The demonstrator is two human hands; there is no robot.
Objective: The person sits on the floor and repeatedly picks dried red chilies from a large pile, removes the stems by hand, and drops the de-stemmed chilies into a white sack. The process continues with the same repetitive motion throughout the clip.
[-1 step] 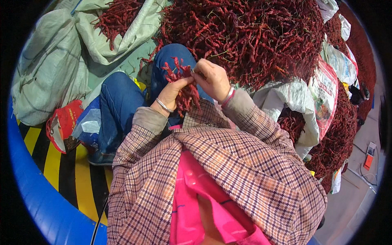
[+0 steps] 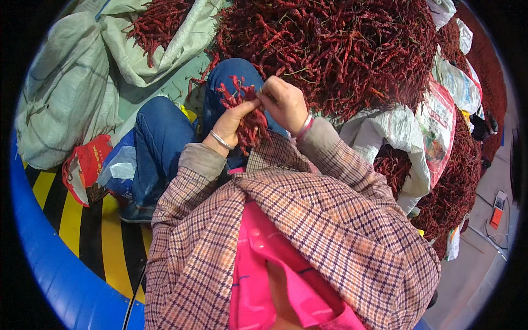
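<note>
Red chillies (image 2: 253,130) sit clasped in the left hand (image 2: 226,128); the right hand (image 2: 289,104) pinches, on what I cannot tell; light pressure should avoid breaking them.

Looks like a produce storage/sorting area: big red chilli heap (image 2: 341,55), woven sacks (image 2: 69,93), black-yellow striped flooring (image 2: 114,242).

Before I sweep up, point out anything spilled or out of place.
A few stray chilies trail off the big chili heap near the knee; they look spilled, lying outside both heap and open sack.
</note>
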